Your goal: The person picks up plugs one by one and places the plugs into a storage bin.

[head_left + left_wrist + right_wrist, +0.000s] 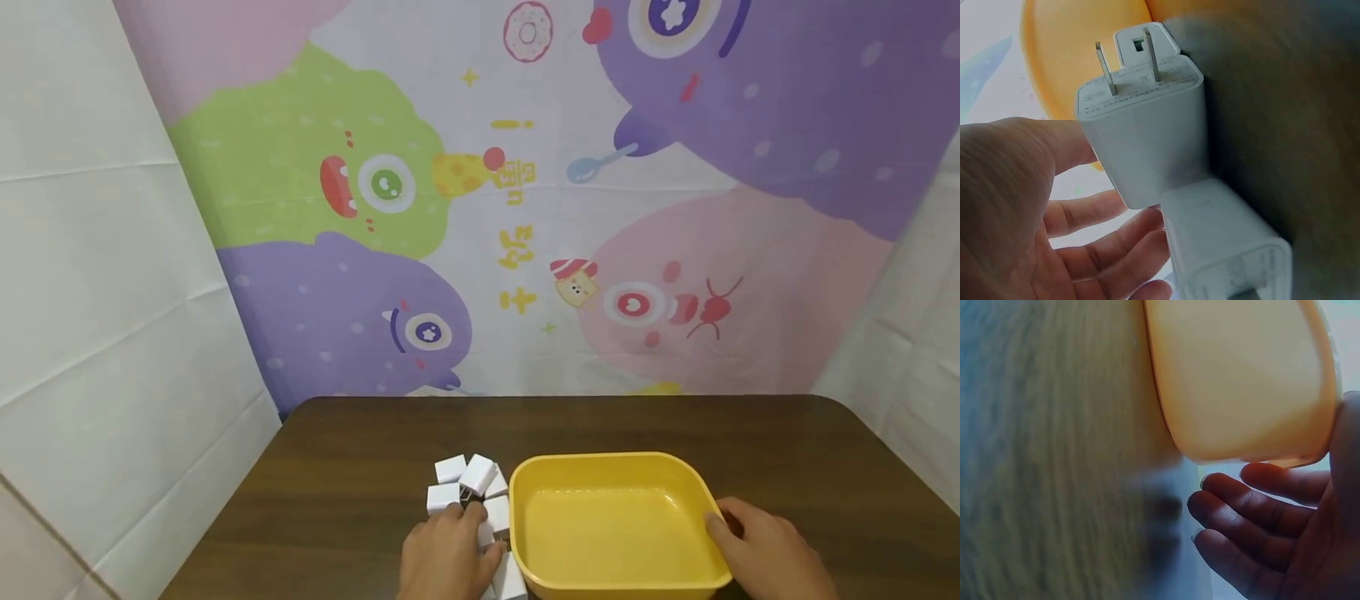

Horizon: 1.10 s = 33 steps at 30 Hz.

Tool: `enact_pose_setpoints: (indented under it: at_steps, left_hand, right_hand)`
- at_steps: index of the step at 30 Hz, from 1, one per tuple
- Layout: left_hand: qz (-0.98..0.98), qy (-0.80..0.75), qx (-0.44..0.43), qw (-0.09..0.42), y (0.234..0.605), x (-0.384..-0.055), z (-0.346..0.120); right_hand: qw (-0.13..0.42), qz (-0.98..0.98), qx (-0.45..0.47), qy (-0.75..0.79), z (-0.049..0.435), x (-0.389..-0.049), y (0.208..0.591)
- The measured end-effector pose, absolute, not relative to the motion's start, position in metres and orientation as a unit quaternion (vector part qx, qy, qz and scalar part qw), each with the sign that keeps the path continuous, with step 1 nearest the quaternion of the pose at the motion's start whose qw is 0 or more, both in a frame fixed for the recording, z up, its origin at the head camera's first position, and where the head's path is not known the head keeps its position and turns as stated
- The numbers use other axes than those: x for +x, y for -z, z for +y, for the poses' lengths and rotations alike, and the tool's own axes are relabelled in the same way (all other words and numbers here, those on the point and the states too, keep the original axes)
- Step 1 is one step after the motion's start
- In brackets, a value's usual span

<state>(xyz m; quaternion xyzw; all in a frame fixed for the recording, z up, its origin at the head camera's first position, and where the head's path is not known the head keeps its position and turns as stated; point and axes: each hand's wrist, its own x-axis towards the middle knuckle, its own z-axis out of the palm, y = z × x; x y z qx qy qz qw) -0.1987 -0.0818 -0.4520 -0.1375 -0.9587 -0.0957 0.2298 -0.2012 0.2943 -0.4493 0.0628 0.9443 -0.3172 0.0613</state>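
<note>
Chargers [497, 512], white plug type, loose heap on the dark table [337, 483], left of middle and well short of its far edge; the near edge is out of my sight. Left hand [448, 554] comes in over the heap's near side, thumb toward the tub, fingertips down among the blocks. From the wrist, a prong-up charger [1147, 144] stands in front of the thumb and forefinger, with a tilted charger [1229, 237] lying against it; other fingers loosely bent. Pinched or merely touched? Can't tell.

Yellow tub [607, 533] next, right up beside the heap, too close to say if they touch. It sits about mid-table, a bit nearer the right edge than the left, far rounded corners well beyond it. No charger shows inside. Right hand [776, 550] grasps its right rim, thumb over the top, forefinger outside, remaining fingers loosely curved off the wall.

Step, my guess: getting hold of a charger, tub steadied on the other side. Next move calls for a firm thumb-and-finger pinch on one block's flat sides, then a straight lift so the prongs don't snag neighbours. If bound for the tub, it must clear the left rim; right hand should hold firm meanwhile.
</note>
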Motion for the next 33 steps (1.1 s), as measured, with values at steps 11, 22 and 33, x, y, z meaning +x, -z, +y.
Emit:
enact_pose_setpoints:
  at_steps: [11,22,33]
  left_hand:
    - [-0.959,0.057,-0.133,0.245,0.447,-0.21,-0.081]
    - [-0.961,0.054,-0.117,0.243,0.448,-0.212,-0.082]
    - [-0.967,0.049,-0.108,0.226,0.448,-0.213,-0.08]
  right_hand:
    - [0.077,0.936,0.071,0.337,0.294,-0.199,0.451]
    - [0.07,0.942,0.064,0.321,0.293,-0.202,0.452]
    - [0.102,0.931,0.068,0.344,0.297,-0.203,0.454]
